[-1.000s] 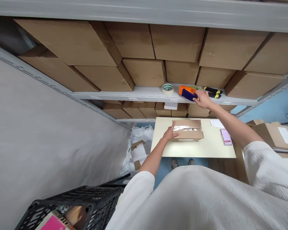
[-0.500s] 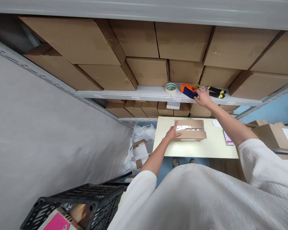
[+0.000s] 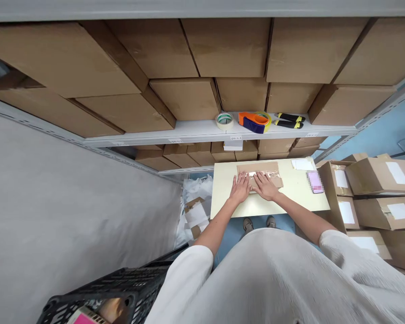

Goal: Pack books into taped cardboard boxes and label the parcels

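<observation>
A cardboard box (image 3: pixel 274 174) with clear, shiny tape along its top lies on the cream table (image 3: pixel 290 204). Both palms rest on it, side by side. My left hand (image 3: pixel 240 188) lies over its left part with the fingers spread. Over the middle, my right hand (image 3: pixel 266 186) lies flat, its fingers pointing forward. On the shelf (image 3: pixel 202 128) above the table sits an orange and blue tape dispenser (image 3: pixel 254 121), touched by neither hand. Left of it is a tape roll (image 3: pixel 224 120), and right of it are black and yellow cutters (image 3: pixel 288 121).
Cardboard boxes (image 3: pixel 185 99) fill the shelves ahead. White papers (image 3: pixel 303 164) and a phone (image 3: pixel 315 182) lie on the table's right side. More boxes (image 3: pixel 381 175) are stacked at the right. A black crate (image 3: pixel 145 288) stands at lower left, near scrap paper (image 3: pixel 197 213) on the floor.
My right hand has left the tape dispenser on the shelf and come down onto the box beside my left hand. The camera view has shifted a little.
</observation>
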A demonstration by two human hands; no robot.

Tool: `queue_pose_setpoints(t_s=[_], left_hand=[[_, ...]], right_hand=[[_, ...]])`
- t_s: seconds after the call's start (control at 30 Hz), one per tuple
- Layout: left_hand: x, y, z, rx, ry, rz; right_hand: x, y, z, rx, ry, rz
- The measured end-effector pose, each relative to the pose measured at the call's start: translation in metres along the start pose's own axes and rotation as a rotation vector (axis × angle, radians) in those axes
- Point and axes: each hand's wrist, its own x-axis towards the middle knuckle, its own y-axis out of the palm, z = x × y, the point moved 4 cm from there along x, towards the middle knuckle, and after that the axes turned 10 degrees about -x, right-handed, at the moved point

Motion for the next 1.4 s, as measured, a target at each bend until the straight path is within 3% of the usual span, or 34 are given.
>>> queue_pose_setpoints(t_s=[0.27,0.43,0.57,0.67,0.83,1.0,1.23,1.4], left_hand=[[-0.005,0.009,0.004,0.083,-0.052,0.027],[-0.006,0.009,0.007,0.062,-0.061,0.029],[-0.005,0.006,0.005,0.031,-0.029,0.022],[0.001,0.002,-0.005,0.006,0.024,-0.018],[0.020,0.007,-0.042,-0.080,0.088,0.050],[0.039,0.020,-0.090,-0.143,0.157,0.127],[0.066,0.045,-0.164,-0.203,0.292,0.146],[0.097,0.076,-0.199,-0.276,0.265,0.188]], right_hand=[[-0.033,0.000,-0.061,-0.069,0.163,-0.028],[-0.063,0.013,-0.094,0.066,0.391,-0.035],[-0.069,0.031,-0.101,0.251,0.478,0.041],[-0.067,0.032,-0.101,0.320,0.502,0.036],[-0.080,0.016,-0.116,0.339,0.584,-0.008],[-0.106,0.008,-0.149,0.288,0.641,0.018],[-0.132,0.011,-0.209,0.239,0.633,0.082],[-0.141,0.010,-0.271,0.244,0.612,0.114]])
